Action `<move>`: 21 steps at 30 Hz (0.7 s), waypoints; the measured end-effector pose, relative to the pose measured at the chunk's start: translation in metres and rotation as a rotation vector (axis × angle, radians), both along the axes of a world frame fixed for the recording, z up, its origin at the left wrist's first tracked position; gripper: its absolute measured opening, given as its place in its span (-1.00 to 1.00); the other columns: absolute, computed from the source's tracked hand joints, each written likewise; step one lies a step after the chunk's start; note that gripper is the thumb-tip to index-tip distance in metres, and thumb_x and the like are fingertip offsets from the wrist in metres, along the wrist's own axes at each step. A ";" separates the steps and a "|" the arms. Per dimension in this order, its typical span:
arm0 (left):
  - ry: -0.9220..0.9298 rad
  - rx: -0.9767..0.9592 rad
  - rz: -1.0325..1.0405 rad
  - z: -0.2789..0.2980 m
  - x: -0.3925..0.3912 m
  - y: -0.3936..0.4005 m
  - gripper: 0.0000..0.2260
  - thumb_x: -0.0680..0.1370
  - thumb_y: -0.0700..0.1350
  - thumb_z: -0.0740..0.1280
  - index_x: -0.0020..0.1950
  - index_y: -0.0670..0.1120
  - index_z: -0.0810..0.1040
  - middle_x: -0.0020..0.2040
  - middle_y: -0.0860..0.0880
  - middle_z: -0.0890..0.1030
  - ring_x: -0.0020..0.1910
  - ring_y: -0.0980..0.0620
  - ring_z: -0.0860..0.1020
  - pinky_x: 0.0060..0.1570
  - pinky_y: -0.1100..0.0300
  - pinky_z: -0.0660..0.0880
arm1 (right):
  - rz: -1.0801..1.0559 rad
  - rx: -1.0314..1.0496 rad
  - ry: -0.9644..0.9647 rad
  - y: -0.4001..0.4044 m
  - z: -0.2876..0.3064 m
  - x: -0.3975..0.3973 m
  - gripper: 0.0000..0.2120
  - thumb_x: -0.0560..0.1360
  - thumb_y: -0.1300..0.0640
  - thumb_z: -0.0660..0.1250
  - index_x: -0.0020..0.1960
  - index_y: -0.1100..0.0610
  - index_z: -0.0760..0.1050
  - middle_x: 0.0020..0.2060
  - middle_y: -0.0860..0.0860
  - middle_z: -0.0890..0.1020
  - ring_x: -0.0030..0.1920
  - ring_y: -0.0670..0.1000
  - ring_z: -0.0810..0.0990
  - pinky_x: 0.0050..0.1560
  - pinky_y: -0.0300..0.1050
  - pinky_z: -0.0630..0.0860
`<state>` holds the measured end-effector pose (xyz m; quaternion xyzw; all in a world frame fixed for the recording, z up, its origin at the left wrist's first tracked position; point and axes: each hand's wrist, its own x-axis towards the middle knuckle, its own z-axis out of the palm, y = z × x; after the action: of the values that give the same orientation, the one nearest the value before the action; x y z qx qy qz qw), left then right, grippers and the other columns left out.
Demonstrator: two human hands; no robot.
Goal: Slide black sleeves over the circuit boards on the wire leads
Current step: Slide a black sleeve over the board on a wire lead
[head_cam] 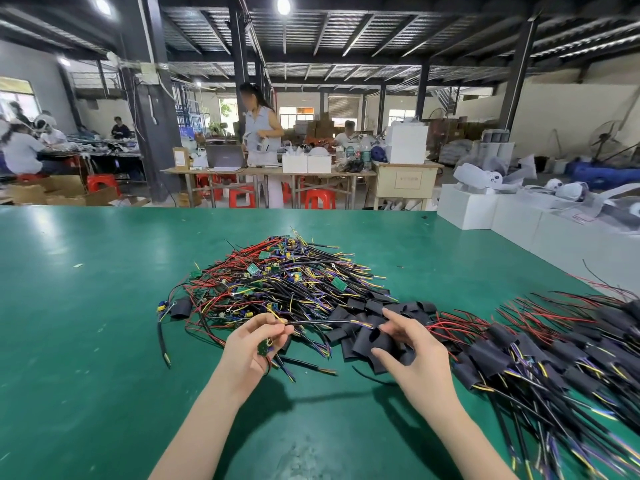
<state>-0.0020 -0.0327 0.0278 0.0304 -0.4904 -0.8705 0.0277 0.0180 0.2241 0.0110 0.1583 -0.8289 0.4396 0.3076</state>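
Left hand [254, 344] pinches a thin black wire lead [329, 321] between thumb and fingertips, with a small green circuit board [264, 348] hanging at the palm just below the pinch; the lead runs out level toward the right hand [403, 344]. Right hand is spread and relaxed, fingers straight-ish, holding nothing, its fingertips reaching over the loose heap of short black tubular sleeves [367, 332]; whether they touch a sleeve I cannot tell. That sleeve heap lies on the green mat-covered table [86, 306], between both hands and just in front of them. Behind the sleeve heap, touching it, a big tangled pile of red, black, yellow and purple leads with bare green boards [273, 282]. One lone black sleeve [180, 308] sits at the far left edge of that pile. To the right of the sleeve heap, a row of already sleeved leads [519, 355] fans out. Far beyond the heap, white foam boxes [467, 209], red plastic stools [242, 197], and people at work benches.
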 end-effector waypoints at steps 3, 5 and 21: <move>0.002 0.008 -0.012 -0.001 -0.001 0.000 -0.79 0.49 -0.45 0.28 -0.25 -0.19 0.51 -0.30 -0.09 0.64 -0.27 0.02 0.68 -0.33 0.31 0.56 | -0.007 0.004 -0.002 0.000 0.000 0.000 -0.41 0.30 0.29 0.56 0.26 -0.02 0.49 -0.03 -0.16 0.62 0.01 -0.23 0.56 0.09 -0.49 0.37; 0.006 -0.005 -0.028 -0.003 -0.001 0.000 -0.79 0.49 -0.46 0.27 -0.25 -0.19 0.50 -0.32 -0.08 0.64 -0.28 0.01 0.68 -0.33 0.31 0.56 | -0.001 0.002 -0.005 -0.001 0.001 0.000 -0.41 0.30 0.30 0.56 0.26 -0.01 0.50 -0.04 -0.16 0.62 0.01 -0.24 0.55 0.08 -0.50 0.36; 0.261 -0.479 -0.080 -0.011 0.003 0.004 -0.81 0.39 -0.43 0.46 -0.24 -0.17 0.57 -0.24 -0.22 0.64 -0.21 -0.13 0.66 -0.24 0.24 0.55 | 0.043 0.579 0.098 0.000 0.003 0.003 -0.39 0.26 0.29 0.55 0.29 0.15 0.50 -0.05 -0.04 0.61 -0.05 0.07 0.59 -0.01 -0.14 0.45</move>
<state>0.0006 -0.0286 0.0163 -0.1089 -0.6753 -0.7267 0.0628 0.0205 0.2243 0.0137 0.2781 -0.9004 0.1829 0.2800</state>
